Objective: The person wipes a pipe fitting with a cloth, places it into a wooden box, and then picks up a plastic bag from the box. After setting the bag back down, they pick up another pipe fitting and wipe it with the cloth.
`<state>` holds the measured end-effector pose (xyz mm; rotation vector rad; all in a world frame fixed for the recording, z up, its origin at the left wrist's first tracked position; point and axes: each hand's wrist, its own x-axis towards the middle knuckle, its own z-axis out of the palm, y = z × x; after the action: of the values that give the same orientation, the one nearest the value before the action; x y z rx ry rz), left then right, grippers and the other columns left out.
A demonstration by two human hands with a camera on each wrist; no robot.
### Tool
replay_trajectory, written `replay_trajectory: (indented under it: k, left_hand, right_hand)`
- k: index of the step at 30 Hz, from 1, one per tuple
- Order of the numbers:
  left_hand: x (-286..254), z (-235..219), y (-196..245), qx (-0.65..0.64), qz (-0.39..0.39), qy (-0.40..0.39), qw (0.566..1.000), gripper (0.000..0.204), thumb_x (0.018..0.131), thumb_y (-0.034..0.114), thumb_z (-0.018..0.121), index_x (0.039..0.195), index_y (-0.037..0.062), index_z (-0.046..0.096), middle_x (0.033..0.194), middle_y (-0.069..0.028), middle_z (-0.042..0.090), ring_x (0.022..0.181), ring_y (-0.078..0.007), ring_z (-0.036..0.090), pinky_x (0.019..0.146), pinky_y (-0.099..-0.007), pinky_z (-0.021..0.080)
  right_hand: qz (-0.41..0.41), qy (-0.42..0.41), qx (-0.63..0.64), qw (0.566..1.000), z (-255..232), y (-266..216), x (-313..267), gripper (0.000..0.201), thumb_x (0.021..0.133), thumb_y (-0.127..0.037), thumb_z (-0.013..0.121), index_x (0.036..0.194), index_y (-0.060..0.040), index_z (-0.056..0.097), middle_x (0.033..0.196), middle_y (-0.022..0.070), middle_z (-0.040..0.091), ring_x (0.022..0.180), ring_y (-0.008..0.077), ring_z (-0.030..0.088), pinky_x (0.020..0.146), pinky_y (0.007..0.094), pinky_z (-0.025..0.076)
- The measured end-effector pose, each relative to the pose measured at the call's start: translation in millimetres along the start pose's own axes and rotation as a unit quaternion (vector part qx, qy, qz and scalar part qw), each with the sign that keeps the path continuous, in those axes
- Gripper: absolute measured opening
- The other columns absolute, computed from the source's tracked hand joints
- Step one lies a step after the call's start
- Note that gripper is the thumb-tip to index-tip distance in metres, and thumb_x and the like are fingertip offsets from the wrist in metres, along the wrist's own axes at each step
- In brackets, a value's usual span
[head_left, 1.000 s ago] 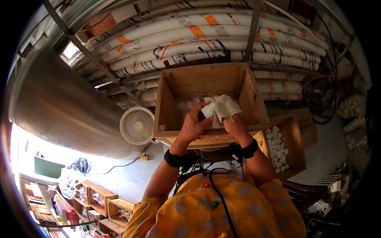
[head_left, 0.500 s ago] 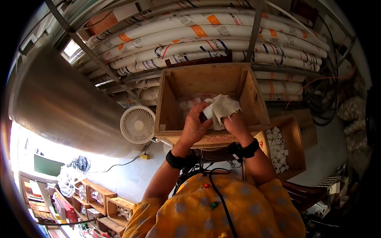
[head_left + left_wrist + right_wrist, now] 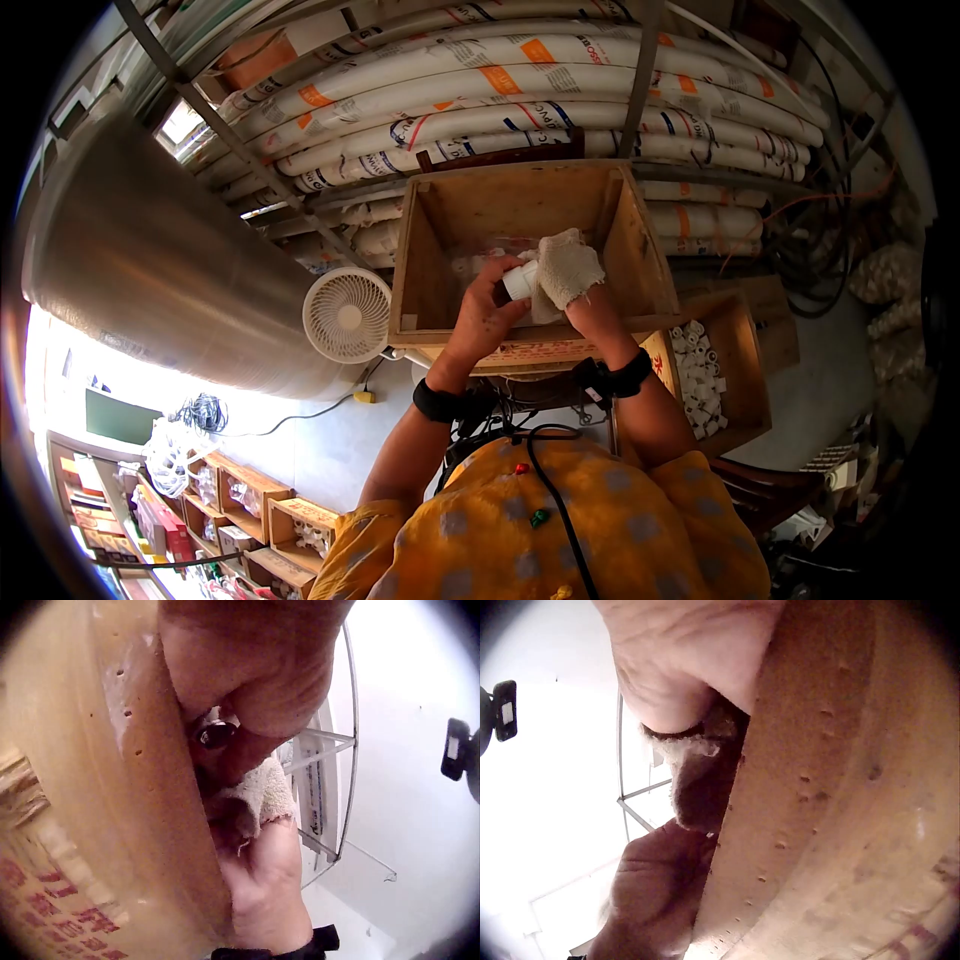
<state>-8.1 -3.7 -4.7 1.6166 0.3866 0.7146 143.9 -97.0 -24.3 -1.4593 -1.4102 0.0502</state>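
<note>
Pipes (image 3: pixel 520 90), long white ones with orange and blue print, are lying stacked on the rack behind the wooden crate (image 3: pixel 440 250), and a broad metal duct (image 3: pixel 150 270) is slanting past on the crate's left. A small white fan (image 3: pixel 346 315) is sitting just beside the crate's lower left corner, and a second box of white pipe fittings (image 3: pixel 700 375) is standing to the crate's lower right.

Over the crate's open top, both hands are working together. The left hand (image 3: pixel 487 310) is gripping a short white pipe fitting (image 3: pixel 519 280), fingers curled round it, above the crate's front wall. The right hand (image 3: pixel 590 300) is clutching a pale cloth (image 3: pixel 568 265) bunched round its fingers and is pressing it against the fitting's end. In the left wrist view the cloth (image 3: pixel 262 791) is showing between the two hands, tight against the crate wall (image 3: pixel 150 787); the fitting itself is probably hidden there behind the palm.

Wiping well here seems to call for the left hand holding the fitting firm while the cloth is turning round it, keeping both over the crate so that a slip drops the piece inside.
</note>
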Motion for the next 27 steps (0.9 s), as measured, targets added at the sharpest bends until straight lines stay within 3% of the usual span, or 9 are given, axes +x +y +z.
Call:
replay_trajectory:
  k: [5,8,11,14,17,20,27]
  left_hand:
    - [0.6,-2.9,7.4,-0.042,-0.010,-0.049,0.998,0.049,0.072,-0.011,0.063,0.116,0.0037,0.049,0.106,-0.0044,0.055,0.096,-0.0124,0.052,0.084,-0.0266,0.045]
    - [-0.4,-2.3,14.0,-0.084,-0.060,-0.078,0.992,0.045,0.075,-0.012,0.062,0.115,0.0038,0.050,0.111,-0.0023,0.051,0.103,-0.0129,0.050,0.091,-0.0271,0.042]
    - [0.6,-3.4,7.2,-0.059,-0.018,-0.090,0.994,0.046,0.074,-0.012,0.062,0.115,0.0042,0.051,0.111,-0.0021,0.051,0.103,-0.0123,0.050,0.091,-0.0271,0.042]
    - [-0.3,-2.7,9.7,-0.056,-0.028,-0.088,0.994,0.045,0.075,-0.012,0.062,0.116,0.0043,0.052,0.110,-0.0014,0.052,0.102,-0.0110,0.050,0.091,-0.0267,0.042]
    - [-1.2,-2.5,11.2,-0.107,-0.053,-0.076,0.990,0.046,0.076,-0.008,0.064,0.118,0.0046,0.051,0.106,-0.0018,0.055,0.097,-0.0098,0.051,0.085,-0.0255,0.045]
    - [0.0,-5.4,12.0,-0.096,-0.040,-0.067,0.992,0.045,0.078,-0.007,0.063,0.119,0.0034,0.050,0.106,-0.0014,0.055,0.096,-0.0096,0.052,0.084,-0.0251,0.046]
    - [-0.2,-9.3,19.0,-0.137,-0.100,-0.064,0.983,0.045,0.079,-0.005,0.062,0.122,0.0024,0.049,0.108,-0.0023,0.056,0.099,-0.0117,0.053,0.087,-0.0278,0.047]
  right_hand:
    - [0.148,-0.039,0.253,0.955,-9.5,-20.3,7.1,0.035,0.089,-0.015,0.056,0.121,-0.0030,0.051,0.120,0.0106,0.053,0.109,0.0233,0.051,0.092,0.0325,0.041]
    - [0.154,-0.035,0.283,0.946,-6.2,-7.8,1.9,0.036,0.089,-0.017,0.056,0.122,-0.0032,0.050,0.119,0.0090,0.053,0.108,0.0190,0.051,0.090,0.0306,0.042]
    - [0.206,-0.030,0.385,0.899,-1.9,2.4,-1.9,0.034,0.091,-0.016,0.055,0.122,-0.0030,0.050,0.118,0.0067,0.053,0.104,0.0151,0.051,0.087,0.0276,0.043]
    - [0.261,-0.011,0.502,0.824,0.4,5.6,-0.8,0.033,0.091,-0.017,0.055,0.121,-0.0034,0.051,0.115,0.0037,0.054,0.100,0.0117,0.052,0.084,0.0262,0.044]
    - [0.267,-0.012,0.507,0.820,-0.2,3.7,1.3,0.032,0.091,-0.018,0.055,0.120,-0.0040,0.051,0.112,0.0020,0.055,0.097,0.0097,0.052,0.082,0.0252,0.044]
    - [0.263,-0.005,0.495,0.828,-0.1,1.1,1.2,0.032,0.090,-0.016,0.057,0.120,-0.0046,0.051,0.110,0.0012,0.055,0.097,0.0095,0.052,0.082,0.0249,0.044]
    - [0.239,-0.011,0.523,0.818,-1.7,-1.5,1.4,0.038,0.088,-0.013,0.061,0.123,-0.0048,0.050,0.116,0.0021,0.054,0.102,0.0104,0.052,0.086,0.0254,0.044]
